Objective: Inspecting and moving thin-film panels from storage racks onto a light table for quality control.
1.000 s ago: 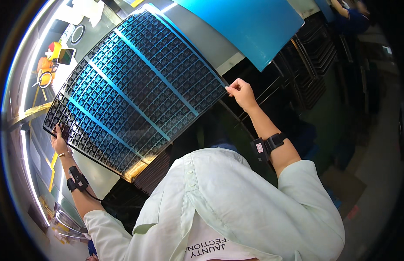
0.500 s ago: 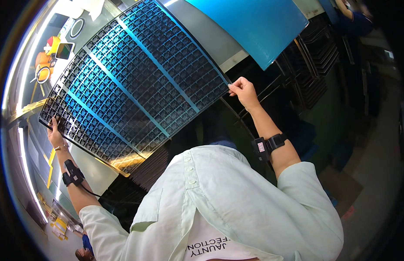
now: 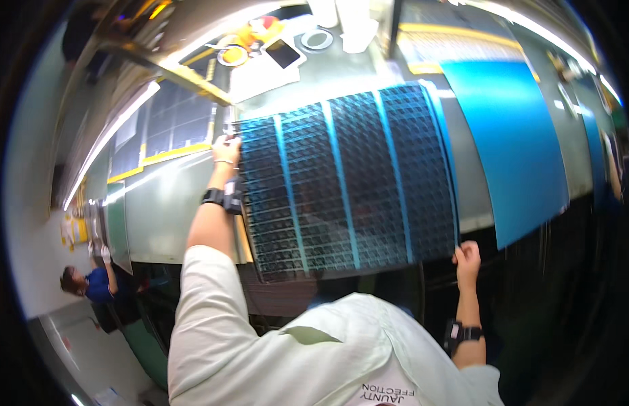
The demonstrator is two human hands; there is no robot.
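A large dark sheet [image 3: 368, 183] printed with a fine grid and crossed by several blue stripes spans the space in front of me. At its far left corner, my left hand [image 3: 226, 147] is closed on the edge, the fingers partly hidden there. My right hand [image 3: 468, 256] pinches the near right corner between thumb and fingers. Between the two hands the sheet lies roughly level, its near edge just ahead of my shirt. Another blue edge shows along its right side; whether that is a second sheet I cannot tell.
To the right, a plain blue sheet [image 3: 510, 149] lies on the grey workbench [image 3: 473, 169]. A phone-like device [image 3: 282, 53], a tape roll [image 3: 317, 40] and white paper [image 3: 260, 84] are at the back. Yellow-edged frames [image 3: 175, 118] stand left; a gloved co-worker [image 3: 101, 283] is farther left.
My view has turned left. The sheet now lies straighter across the bench, held at both sides. My left hand has moved to its far corner; the right hand keeps its corner.
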